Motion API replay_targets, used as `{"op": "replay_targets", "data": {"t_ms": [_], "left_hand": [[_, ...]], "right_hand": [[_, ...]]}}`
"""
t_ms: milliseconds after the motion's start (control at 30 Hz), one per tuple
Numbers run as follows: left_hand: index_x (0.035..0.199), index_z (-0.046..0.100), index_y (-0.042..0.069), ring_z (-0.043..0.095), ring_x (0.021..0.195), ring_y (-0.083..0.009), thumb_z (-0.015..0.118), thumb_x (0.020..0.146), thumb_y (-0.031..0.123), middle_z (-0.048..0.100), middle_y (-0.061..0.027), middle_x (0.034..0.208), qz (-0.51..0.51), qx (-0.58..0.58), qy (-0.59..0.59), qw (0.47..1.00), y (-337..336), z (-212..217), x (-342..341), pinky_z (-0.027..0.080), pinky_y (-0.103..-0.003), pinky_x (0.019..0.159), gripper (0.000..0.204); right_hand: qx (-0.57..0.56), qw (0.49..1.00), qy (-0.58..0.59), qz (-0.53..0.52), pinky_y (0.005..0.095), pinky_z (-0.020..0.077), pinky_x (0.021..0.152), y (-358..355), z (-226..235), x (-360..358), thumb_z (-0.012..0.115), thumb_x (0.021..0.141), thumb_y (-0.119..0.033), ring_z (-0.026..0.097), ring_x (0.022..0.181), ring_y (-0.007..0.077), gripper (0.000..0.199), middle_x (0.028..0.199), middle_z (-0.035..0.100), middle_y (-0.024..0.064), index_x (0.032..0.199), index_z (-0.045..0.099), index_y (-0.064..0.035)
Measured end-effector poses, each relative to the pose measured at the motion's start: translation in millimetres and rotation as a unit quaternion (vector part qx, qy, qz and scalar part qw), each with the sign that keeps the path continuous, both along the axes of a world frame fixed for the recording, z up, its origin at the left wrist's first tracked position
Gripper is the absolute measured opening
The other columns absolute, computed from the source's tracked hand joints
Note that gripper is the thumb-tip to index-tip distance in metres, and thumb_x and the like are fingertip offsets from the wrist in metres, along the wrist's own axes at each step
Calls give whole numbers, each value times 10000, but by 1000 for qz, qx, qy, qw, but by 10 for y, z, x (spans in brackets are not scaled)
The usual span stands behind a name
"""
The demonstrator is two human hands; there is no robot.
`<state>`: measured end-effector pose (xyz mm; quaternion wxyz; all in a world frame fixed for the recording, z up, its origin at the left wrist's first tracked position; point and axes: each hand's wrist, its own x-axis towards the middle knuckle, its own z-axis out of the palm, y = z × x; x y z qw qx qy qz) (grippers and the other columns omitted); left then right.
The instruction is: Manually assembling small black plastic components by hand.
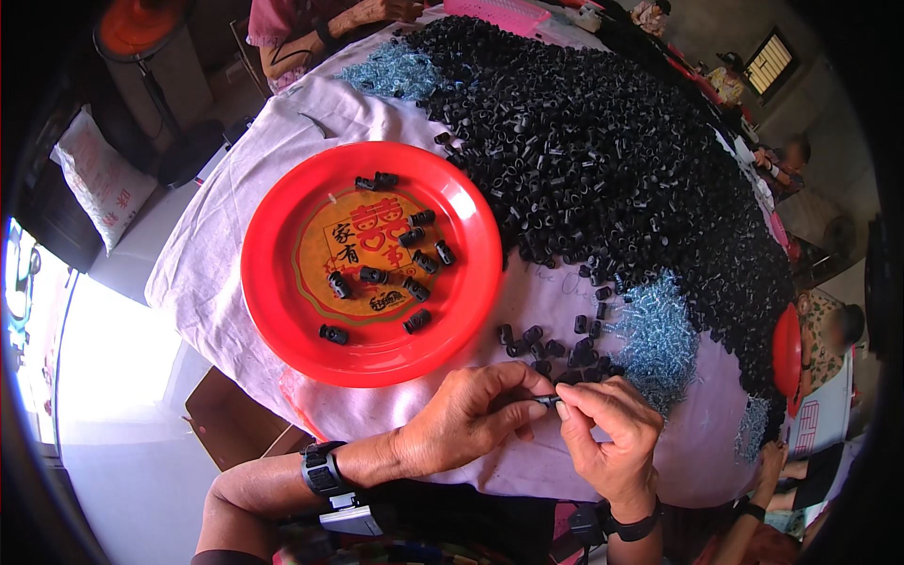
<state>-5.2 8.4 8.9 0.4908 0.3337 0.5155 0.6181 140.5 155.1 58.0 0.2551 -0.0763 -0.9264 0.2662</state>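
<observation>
My left hand (pixel 476 414) and my right hand (pixel 612 428) meet near the table's front edge. Between their fingertips they pinch a small black plastic piece (pixel 546 400), mostly covered by the fingers; it looks like part of a cord lock. Just beyond the hands lies a loose group of black plastic pieces (pixel 554 348). Beside it, past my right hand, is a pile of tiny bluish, silvery springs (pixel 654 330). To the left, a round red plate (pixel 268 297) holds several black cord locks (pixel 414 290) spread over its printed middle.
A large heap of black plastic pieces (pixel 603 141) covers the table's far and right side. More springs (pixel 395 71) lie at the far edge, near another person's arm (pixel 320 38). People sit along the right, by another red plate (pixel 786 348). An open cardboard box (pixel 235 424) stands lower left.
</observation>
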Motion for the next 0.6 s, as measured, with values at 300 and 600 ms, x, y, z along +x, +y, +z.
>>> {"op": "replay_targets", "data": {"t_ms": [300,600], "left_hand": [[1135,659,-29,709,741,-114,690,1006,80,704,-66,866,9,9,27,1000,-8,31,16,575,-274,658,172],[1078,651,-25,725,705,-138,704,982,53,708,-87,800,36,40,119,991,-17,19,54,573,-291,617,134]], "right_hand": [[102,993,34,44,337,557,634,24,-4,-2,784,754,64,687,712,247,277,860,732,99,1020,759,-9],[-50,997,-34,44,336,554,626,67,-6,43,785,737,73,683,702,253,274,880,728,98,995,752,-12]]}}
